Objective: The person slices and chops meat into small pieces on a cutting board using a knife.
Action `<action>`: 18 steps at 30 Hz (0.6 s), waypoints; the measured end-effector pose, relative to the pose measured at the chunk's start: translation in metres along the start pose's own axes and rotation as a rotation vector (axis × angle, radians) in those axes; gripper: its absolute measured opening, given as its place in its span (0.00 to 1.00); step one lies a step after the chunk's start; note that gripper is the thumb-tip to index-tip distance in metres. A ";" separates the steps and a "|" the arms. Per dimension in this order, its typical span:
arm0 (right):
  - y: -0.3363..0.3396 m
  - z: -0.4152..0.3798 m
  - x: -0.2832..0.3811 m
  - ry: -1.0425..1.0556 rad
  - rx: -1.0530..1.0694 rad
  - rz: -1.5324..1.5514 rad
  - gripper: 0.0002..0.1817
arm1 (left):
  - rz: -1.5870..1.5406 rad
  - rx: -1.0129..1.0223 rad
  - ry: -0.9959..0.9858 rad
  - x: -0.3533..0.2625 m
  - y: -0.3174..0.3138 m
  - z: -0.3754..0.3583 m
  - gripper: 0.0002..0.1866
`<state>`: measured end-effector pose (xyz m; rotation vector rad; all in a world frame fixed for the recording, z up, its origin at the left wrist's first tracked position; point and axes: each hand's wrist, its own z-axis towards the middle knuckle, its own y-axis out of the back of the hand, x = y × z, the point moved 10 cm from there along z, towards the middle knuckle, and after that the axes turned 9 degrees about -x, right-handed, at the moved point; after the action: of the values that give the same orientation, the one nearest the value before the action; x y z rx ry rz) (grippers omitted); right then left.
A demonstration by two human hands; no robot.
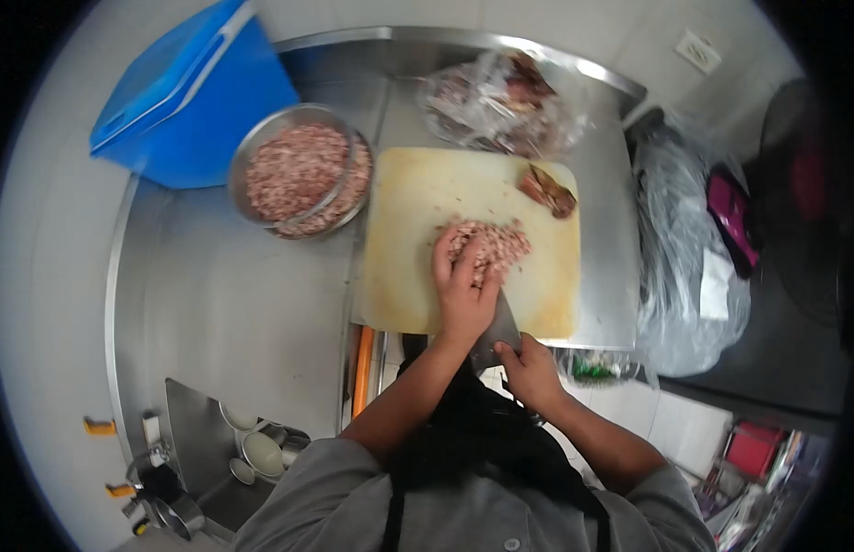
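My left hand (465, 281) rests with its fingers spread on a pile of chopped meat (502, 245), in the middle of a yellowed white cutting board (399, 267). At the board's near edge my right hand (530, 368) is closed around a cleaver (502, 327). The wide grey blade points toward the pile and passes close to my left wrist; its handle is hidden in my grip. A brown chunk of meat (548, 191) lies at the board's upper right corner. Small scraps are scattered around the pile.
Left of the board, stacked metal bowls (246, 198) hold chopped meat. A blue cooler (220, 120) stands behind them. A clear plastic bag (473, 115) with meat lies beyond the board. More plastic bags (680, 248) hang or lie at right. Several dishes (261, 453) show at lower left.
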<state>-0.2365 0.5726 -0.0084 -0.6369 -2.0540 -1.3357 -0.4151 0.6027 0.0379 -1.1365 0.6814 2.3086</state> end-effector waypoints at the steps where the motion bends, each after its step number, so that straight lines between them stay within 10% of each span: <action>1: 0.004 0.002 0.023 0.059 -0.022 0.032 0.22 | -0.014 -0.031 -0.047 -0.008 0.009 0.014 0.24; 12: -0.046 0.074 0.249 0.479 0.042 -0.006 0.24 | 0.234 -0.318 -0.245 0.014 0.157 0.211 0.23; 18: -0.033 0.069 0.184 0.266 0.138 0.076 0.21 | 0.396 -0.004 -0.002 0.147 0.170 0.270 0.16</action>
<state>-0.4036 0.6371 0.0791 -0.4451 -1.8683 -1.1565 -0.7548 0.6672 0.0993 -1.0766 0.9756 2.6344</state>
